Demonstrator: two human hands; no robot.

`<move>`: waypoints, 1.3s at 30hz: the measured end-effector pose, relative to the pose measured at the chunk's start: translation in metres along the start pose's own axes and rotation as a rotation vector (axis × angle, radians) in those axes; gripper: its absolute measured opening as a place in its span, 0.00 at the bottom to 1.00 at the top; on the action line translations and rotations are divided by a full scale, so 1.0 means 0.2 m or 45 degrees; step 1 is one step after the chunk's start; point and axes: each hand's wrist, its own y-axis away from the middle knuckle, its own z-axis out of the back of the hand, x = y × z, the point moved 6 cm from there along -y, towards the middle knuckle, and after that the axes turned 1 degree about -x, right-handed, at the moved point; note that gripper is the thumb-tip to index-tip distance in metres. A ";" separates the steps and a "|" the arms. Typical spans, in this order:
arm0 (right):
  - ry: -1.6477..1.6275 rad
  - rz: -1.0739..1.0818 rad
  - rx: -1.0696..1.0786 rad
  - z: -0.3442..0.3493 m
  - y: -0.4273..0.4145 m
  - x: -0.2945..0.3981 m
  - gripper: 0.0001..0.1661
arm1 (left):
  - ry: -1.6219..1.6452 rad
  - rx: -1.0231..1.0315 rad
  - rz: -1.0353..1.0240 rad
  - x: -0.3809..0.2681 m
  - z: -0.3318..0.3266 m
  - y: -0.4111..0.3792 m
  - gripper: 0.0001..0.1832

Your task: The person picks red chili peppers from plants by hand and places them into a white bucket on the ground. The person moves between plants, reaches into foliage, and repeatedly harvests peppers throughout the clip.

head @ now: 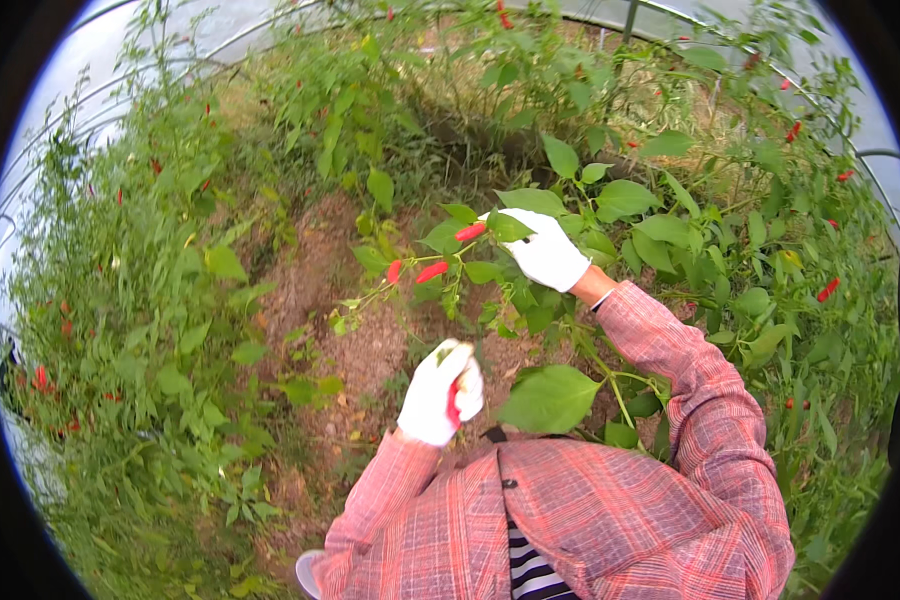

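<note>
White gloves cover both hands. My left hand [442, 394] is closed around a red chili pepper [453, 405], part of which shows between the fingers, with a bit of green near the fingertips. Farther out, my right hand [541, 247] grips a leafy branch of a pepper plant [532, 201]; a leaf hides some of its fingers. From that branch, red chili peppers [431, 271] stick out to the left of the right hand, one of them [470, 232] close to its fingertips.
Dense pepper plants [157, 330] with red fruit stand on the left, and more plants [787, 315] on the right. Bare soil [360, 352] shows between them. A large leaf [551, 399] hangs near my jacket. Curved greenhouse hoops [832, 124] arch at the edges.
</note>
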 end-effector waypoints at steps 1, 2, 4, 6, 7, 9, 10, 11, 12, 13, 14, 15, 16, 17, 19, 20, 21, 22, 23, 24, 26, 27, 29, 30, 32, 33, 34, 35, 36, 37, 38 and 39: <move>-0.079 -0.003 -0.007 -0.04 0.02 0.03 0.16 | -0.049 -0.102 -0.001 0.00 -0.03 -0.01 0.09; -0.055 0.050 0.019 -0.06 0.04 0.07 0.21 | -0.181 -0.176 -0.060 -0.02 -0.06 0.00 0.07; -0.072 0.080 0.114 -0.12 0.10 0.13 0.21 | -0.476 -0.320 -0.265 -0.10 -0.12 0.07 0.04; 0.069 0.212 0.115 -0.15 0.16 0.18 0.22 | -0.854 -0.392 -0.654 -0.26 -0.18 0.14 0.04; 0.159 0.123 0.225 -0.20 0.18 0.17 0.23 | -1.054 -0.369 -0.958 -0.36 -0.22 0.19 0.06; 0.235 0.073 0.295 -0.25 0.23 0.17 0.25 | -1.383 -0.551 -1.007 -0.51 -0.17 0.20 0.10; 0.226 0.117 0.268 -0.26 0.25 0.18 0.24 | -1.533 -0.526 -1.001 -0.55 -0.17 0.17 0.10; 0.228 0.123 0.268 -0.27 0.26 0.18 0.23 | -1.692 -0.500 -1.011 -0.57 -0.16 0.15 0.11; 0.229 0.133 0.268 -0.29 0.28 0.19 0.22 | -2.008 -0.427 -0.990 -0.56 -0.17 0.13 0.12; 0.206 0.086 0.300 -0.30 0.29 0.19 0.22 | -2.334 -0.346 -0.950 -0.53 -0.18 0.10 0.13; 0.186 0.039 0.330 -0.31 0.30 0.18 0.22 | -2.434 -0.279 -0.805 -0.49 -0.16 0.07 0.15; 0.167 -0.009 0.361 -0.32 0.31 0.18 0.22 | -2.531 -0.205 -0.747 -0.45 -0.15 0.04 0.15; 0.146 -0.038 0.359 -0.32 0.32 0.19 0.19 | -2.595 -0.194 -0.745 -0.43 -0.15 0.02 0.14; 0.163 -0.033 0.390 -0.32 0.33 0.20 0.17 | -2.647 -0.176 -0.767 -0.41 -0.16 0.01 0.13; 0.168 0.043 0.393 -0.32 0.35 0.25 0.15 | -2.756 -0.111 -0.786 -0.37 -0.17 -0.02 0.10; 0.223 0.092 0.313 -0.31 0.37 0.28 0.13 | -2.830 -0.081 -0.709 -0.35 -0.16 -0.03 0.08; 0.291 0.121 0.305 -0.31 0.37 0.30 0.13 | -2.894 -0.011 -0.653 -0.33 -0.16 -0.04 0.08; 0.286 0.123 0.332 -0.32 0.38 0.31 0.12 | -2.881 0.074 -0.644 -0.32 -0.16 -0.04 0.08; 0.287 0.091 0.367 -0.34 0.39 0.31 0.12 | -2.873 0.147 -0.536 -0.31 -0.15 -0.05 0.08; 0.245 0.159 0.379 -0.34 0.39 0.34 0.11 | -2.865 0.221 -0.454 -0.30 -0.13 -0.05 0.08; 0.271 0.191 0.464 -0.36 0.40 0.36 0.09 | -2.830 0.318 -0.340 -0.30 -0.11 -0.05 0.11; 0.298 0.124 0.556 -0.38 0.42 0.35 0.09 | -2.803 0.364 -0.289 -0.29 -0.10 -0.04 0.12; 0.285 0.111 0.686 -0.39 0.43 0.36 0.09 | -2.720 0.515 -0.256 -0.29 -0.10 -0.04 0.14; 0.235 0.157 0.715 -0.39 0.44 0.37 0.09 | -2.649 0.610 -0.248 -0.28 -0.10 -0.04 0.14; 0.064 0.126 0.728 -0.37 0.43 0.38 0.10 | -2.390 0.692 -0.155 -0.29 -0.08 -0.05 0.15; -0.012 0.104 0.765 -0.36 0.42 0.38 0.11 | -2.270 0.701 -0.051 -0.30 -0.06 -0.06 0.14; -0.065 0.010 0.825 -0.36 0.42 0.36 0.12 | -1.957 0.576 0.303 -0.29 0.02 -0.07 0.12; -0.116 -0.072 0.876 -0.35 0.41 0.35 0.13 | -1.621 0.589 0.337 -0.28 0.02 -0.06 0.10; -0.139 -0.054 0.905 -0.34 0.39 0.36 0.14 | -1.429 0.578 0.369 -0.27 0.04 -0.06 0.09; -0.157 -0.033 0.927 -0.32 0.38 0.37 0.14 | -1.249 0.566 0.393 -0.26 0.06 -0.06 0.09; -0.273 -0.087 0.946 -0.32 0.37 0.38 0.14 | -1.032 0.590 0.403 -0.24 0.07 -0.06 0.09; -0.387 -0.141 0.962 -0.30 0.35 0.38 0.13 | -0.815 0.613 0.411 -0.23 0.09 -0.05 0.09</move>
